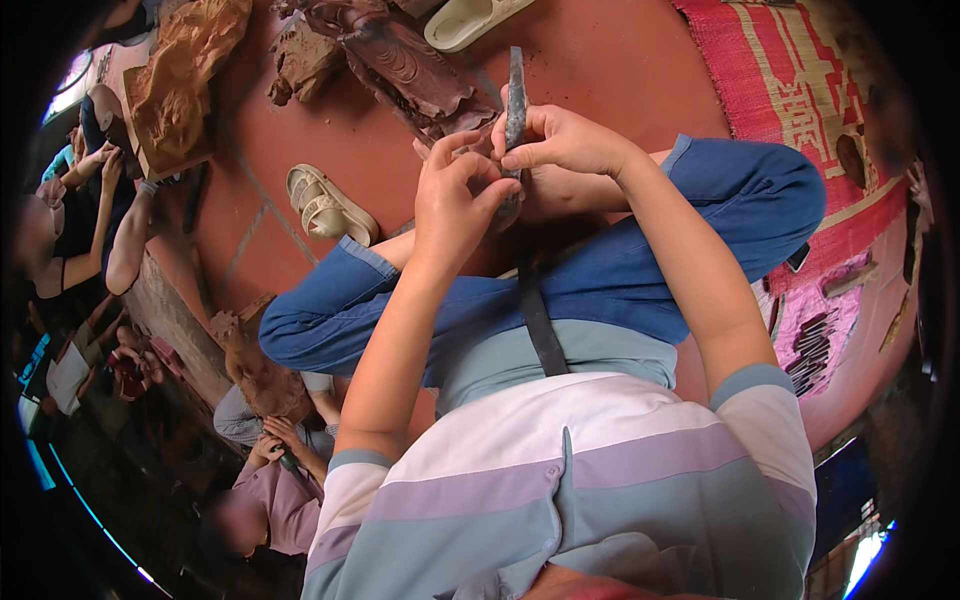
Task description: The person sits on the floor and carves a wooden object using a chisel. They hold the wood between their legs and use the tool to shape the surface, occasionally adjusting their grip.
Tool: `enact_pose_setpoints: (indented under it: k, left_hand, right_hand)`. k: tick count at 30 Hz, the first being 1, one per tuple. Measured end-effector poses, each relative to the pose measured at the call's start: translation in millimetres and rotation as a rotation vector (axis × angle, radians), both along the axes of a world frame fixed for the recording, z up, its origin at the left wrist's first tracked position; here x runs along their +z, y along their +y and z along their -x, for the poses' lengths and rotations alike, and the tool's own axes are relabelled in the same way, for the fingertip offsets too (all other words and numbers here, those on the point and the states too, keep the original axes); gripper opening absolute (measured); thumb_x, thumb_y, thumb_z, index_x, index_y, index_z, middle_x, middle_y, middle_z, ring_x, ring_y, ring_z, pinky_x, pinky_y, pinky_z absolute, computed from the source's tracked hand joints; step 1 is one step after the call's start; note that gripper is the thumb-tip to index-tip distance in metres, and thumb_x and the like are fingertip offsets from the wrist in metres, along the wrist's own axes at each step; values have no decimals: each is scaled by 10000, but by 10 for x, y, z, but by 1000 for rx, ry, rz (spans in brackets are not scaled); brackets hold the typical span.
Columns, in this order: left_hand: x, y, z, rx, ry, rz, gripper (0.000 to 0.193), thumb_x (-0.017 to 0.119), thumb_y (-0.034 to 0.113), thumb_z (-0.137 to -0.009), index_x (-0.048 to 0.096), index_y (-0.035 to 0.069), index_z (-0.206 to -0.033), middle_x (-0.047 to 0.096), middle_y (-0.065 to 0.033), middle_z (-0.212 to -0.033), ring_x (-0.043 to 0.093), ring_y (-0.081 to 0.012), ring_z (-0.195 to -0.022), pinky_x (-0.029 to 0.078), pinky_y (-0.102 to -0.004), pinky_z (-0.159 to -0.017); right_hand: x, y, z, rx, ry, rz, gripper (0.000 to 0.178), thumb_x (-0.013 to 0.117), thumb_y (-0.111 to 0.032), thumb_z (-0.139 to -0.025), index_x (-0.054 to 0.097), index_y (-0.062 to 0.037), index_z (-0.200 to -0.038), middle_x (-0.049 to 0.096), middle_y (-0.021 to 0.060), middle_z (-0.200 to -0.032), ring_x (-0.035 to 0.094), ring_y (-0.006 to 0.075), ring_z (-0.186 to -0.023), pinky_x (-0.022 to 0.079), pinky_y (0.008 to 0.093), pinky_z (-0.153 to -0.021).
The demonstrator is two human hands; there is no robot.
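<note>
Over my crossed legs, a narrow grey metal chisel [516, 95] with a mottled surface stands nearly upright between my hands. My right hand [568, 142] is closed around its middle, thumb and fingers pinching it. Lower down, my left hand [455, 195] is curled, its thumb and forefinger closed at the chisel's bottom part. The fingers partly hide that lower end. Just beyond my hands lies a dark brown carved wood piece [400, 70] with curved grooves, close to my bare feet.
A beige sandal [330, 205] lies left on the red tiled floor [620, 60]; another shoe [470, 20] is at the far side. More carved wood [185, 85] stands far left. A red woven mat [800, 110] and dark tools [815, 350] on pink cloth lie right. Other people work at left.
</note>
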State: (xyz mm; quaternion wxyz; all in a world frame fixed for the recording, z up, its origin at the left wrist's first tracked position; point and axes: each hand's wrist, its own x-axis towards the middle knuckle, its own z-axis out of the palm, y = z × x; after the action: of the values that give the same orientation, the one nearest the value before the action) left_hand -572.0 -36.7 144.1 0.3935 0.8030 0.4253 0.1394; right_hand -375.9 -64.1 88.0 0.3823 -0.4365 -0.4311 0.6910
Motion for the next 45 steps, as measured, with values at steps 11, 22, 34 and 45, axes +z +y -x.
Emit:
enact_pose_setpoints:
  k: [11, 22, 34, 45]
  left_hand:
    - [-41, 95, -119, -99, -10, -151, 217, 786, 158, -690, 646, 19, -782, 576, -118, -1138, 583, -264, -942, 490, -373, -789]
    - [-150, 174, -190, -65, 20, 8, 195, 758, 186, -699, 632, 41, -732, 609, -121, -1147, 548, -321, -1054, 429, -411, -888]
    - [-124, 321, -190, -11, 70, 216, 191, 797, 166, -662, 665, 46, -729, 500, -152, -1324, 544, -296, -1145, 427, -389, -947]
    - [-138, 291, -67, 82, -29, 369, 156, 763, 127, -708, 662, 27, -773, 544, -116, -1262, 588, -211, -1036, 485, -342, -832]
  right_hand:
    - [35, -95, 44, -105, 128, 93, 113, 688, -133, -802, 647, -80, -892, 604, 24, -910, 556, 97, -852, 476, 240, -734]
    - [-51, -17, 7, -88, 137, 142, 152, 709, -241, -782, 670, -116, -860, 589, 19, -1005, 442, 167, -1119, 367, 345, -965]
    - [-72, 24, 55, -183, 115, 56, 146, 708, -172, -778, 669, -87, -890, 625, 5, -896, 569, 106, -865, 445, 265, -834]
    - [8, 95, 103, -94, -154, -30, 186, 708, -296, -746, 677, -176, -885, 649, 57, -906, 359, 317, -1242, 335, 400, -1001]
